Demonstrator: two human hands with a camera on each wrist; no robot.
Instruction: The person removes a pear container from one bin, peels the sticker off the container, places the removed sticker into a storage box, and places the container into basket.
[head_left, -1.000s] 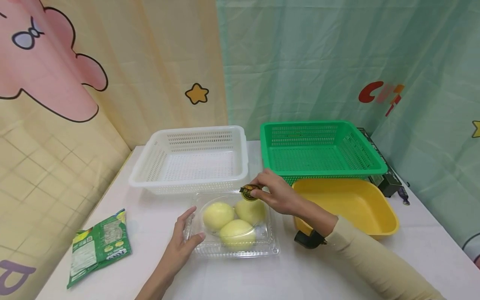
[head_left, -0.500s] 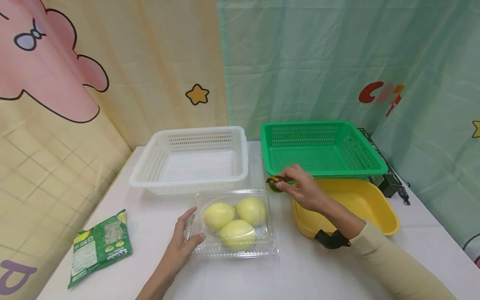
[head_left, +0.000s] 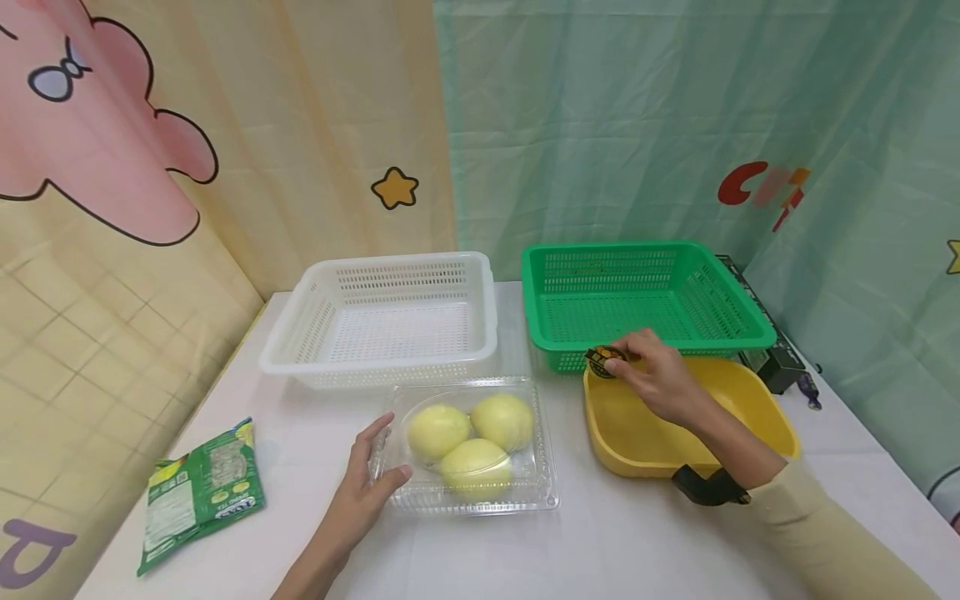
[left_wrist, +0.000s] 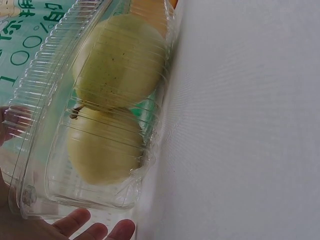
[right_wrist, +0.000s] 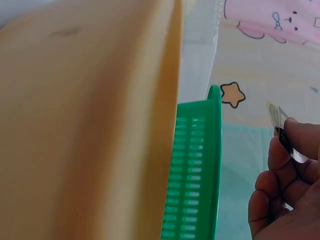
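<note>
Lining the back of the desk [head_left: 577,542]: green basket [head_left: 723,343], white basket [head_left: 375,373]. Yellow basin [head_left: 637,467] sits in front of the green one, easy for a low right grip [head_left: 660,379] to bump. Clear container [head_left: 525,505] is left of that, probably light and flexy, so hold low; left grip [head_left: 367,479] rests loosely against it. Fruits [head_left: 475,468] inside look smooth, kinda hefty. Round label [head_left: 597,360] is pinched in the right grip by the basin's corner, likely thin and bendy, edges only.

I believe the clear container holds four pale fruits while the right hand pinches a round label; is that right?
Not quite: the head view shows three pale fruits in the clear container, not four; the right hand does pinch a round label.
</note>
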